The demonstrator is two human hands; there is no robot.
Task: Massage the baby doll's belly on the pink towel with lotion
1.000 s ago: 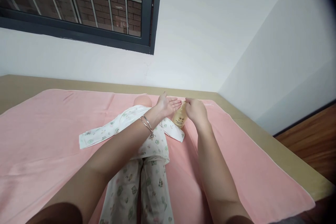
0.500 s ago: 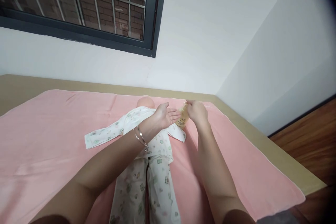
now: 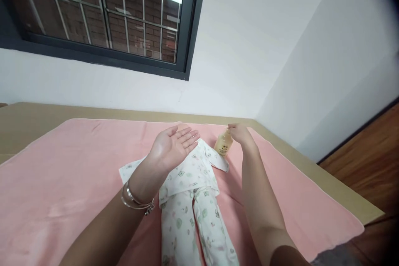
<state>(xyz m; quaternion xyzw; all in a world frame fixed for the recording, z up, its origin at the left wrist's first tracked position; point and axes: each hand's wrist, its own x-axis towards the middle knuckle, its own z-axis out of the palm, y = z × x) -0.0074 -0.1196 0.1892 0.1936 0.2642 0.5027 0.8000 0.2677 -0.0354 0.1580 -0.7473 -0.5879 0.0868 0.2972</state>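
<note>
My left hand [image 3: 173, 146] is open, palm up and fingers stretched out, above the white printed top [image 3: 193, 168]. It holds nothing, and a shiny patch shows on the palm. At the far right of the cloth, my right hand [image 3: 240, 134] is closed around the top of a clear bottle of yellowish liquid [image 3: 223, 144]. The bottle stands slightly tilted beside the top's right sleeve. Matching printed trousers [image 3: 182, 224] stretch toward me below the top. A round, skin-coloured head, like a doll's, is mostly hidden behind my left fingers.
A pink cloth [image 3: 87, 183] covers most of the tan bed surface [image 3: 40, 112]. White wall [image 3: 237, 50] rises behind it, with a dark-framed barred window [image 3: 183, 58] at upper left. Brown wood panelling [image 3: 370, 166] stands at the right.
My left hand has drawn back from beside the bottle, to the left and toward me. My right hand stays at the bottle's top. The view has shifted slightly.
</note>
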